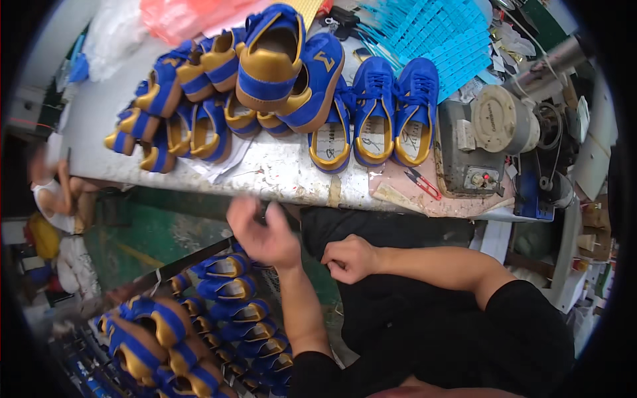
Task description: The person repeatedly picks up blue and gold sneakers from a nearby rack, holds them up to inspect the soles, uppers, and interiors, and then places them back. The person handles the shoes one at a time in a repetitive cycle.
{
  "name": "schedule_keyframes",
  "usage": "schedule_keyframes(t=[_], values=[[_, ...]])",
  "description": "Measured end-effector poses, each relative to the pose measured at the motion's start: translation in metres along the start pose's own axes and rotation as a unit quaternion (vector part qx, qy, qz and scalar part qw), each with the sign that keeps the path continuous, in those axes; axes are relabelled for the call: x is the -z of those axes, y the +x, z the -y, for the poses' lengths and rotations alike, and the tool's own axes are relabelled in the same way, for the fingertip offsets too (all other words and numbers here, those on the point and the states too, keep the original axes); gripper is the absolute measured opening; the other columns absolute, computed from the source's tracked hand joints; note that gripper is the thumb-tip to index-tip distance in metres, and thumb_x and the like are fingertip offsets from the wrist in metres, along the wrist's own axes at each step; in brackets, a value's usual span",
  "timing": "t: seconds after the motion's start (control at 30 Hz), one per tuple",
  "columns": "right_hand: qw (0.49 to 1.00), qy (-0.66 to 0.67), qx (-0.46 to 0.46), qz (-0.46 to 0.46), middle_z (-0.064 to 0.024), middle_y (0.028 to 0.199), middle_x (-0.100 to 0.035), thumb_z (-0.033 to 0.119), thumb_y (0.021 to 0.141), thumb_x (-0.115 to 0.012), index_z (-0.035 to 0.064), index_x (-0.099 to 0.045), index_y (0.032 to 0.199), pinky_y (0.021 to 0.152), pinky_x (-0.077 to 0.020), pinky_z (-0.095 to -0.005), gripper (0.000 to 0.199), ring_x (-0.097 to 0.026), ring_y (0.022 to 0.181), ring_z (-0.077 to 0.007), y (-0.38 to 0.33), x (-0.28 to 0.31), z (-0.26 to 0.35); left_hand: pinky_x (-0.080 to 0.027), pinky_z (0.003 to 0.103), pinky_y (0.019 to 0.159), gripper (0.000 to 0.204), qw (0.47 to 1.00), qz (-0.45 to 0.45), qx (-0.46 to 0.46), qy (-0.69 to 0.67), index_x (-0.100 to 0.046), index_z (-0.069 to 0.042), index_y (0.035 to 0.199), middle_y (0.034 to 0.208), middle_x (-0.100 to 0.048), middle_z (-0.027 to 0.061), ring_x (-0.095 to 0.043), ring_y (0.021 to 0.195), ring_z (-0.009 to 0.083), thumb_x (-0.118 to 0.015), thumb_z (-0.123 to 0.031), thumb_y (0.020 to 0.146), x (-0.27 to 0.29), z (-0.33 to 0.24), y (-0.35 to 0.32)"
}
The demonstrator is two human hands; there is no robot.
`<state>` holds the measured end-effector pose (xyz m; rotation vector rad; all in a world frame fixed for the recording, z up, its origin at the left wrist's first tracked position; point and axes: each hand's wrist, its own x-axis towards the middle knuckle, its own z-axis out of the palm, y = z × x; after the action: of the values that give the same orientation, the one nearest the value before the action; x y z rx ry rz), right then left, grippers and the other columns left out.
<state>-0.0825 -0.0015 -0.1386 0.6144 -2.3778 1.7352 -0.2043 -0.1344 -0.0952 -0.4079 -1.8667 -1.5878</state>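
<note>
My left hand (267,233) is raised just in front of the table edge, blurred by motion. Its thumb and fingers stand apart around a dark gap, and I make out nothing held. Over my lap, my right hand (352,259) is curled closed; whatever it may hold is hidden. Beyond both hands, blue and gold sneakers crowd the table. Three stand in a row with toes away from me, among them a middle sneaker (373,113) and a right-hand sneaker (415,113). Left of these, a larger-looking sneaker (269,63) rests on top of others.
Red-handled thread snips (423,184) lie beside a motorised machine (497,126) on the table's right. Turquoise plastic strips (431,40) spread at the back. Below left, a rack holds many sneakers (142,341). A person (56,192) sits at far left.
</note>
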Motion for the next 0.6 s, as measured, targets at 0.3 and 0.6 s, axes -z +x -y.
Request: schedule_keyframes(t=[0.3,0.6], values=[[0.996,0.018,-0.088,0.006,-0.0124,0.074,-0.066,0.010,0.081,-0.061,0.0026,-0.066,0.090,0.060,-0.0533,-0.0359,0.012,-0.066,0.064,-0.0274,-0.010,0.017,0.021,-0.047,0.037,0.096,0.068,0.960,0.184,0.114,0.177,-0.051,0.000,0.124,0.126,-0.056,0.0187,-0.059,0.115,0.0274,-0.087,-0.018,0.069,-0.093,-0.109,0.171],[0.917,0.323,-0.228,-0.056,-0.0137,0.116,-0.063,0.017,0.096,-0.061,0.0042,-0.048,0.134,0.074,-0.0555,-0.0304,0.042,-0.068,0.089,-0.0187,-0.139,0.141,0.076,-0.050,0.038,0.096,0.064,0.902,0.098,0.242,-0.344,-0.042,-0.004,0.128,0.119,-0.058,0.0150,-0.061,0.109,0.0253,-0.077,-0.017,0.076,0.020,-0.191,-0.021]])
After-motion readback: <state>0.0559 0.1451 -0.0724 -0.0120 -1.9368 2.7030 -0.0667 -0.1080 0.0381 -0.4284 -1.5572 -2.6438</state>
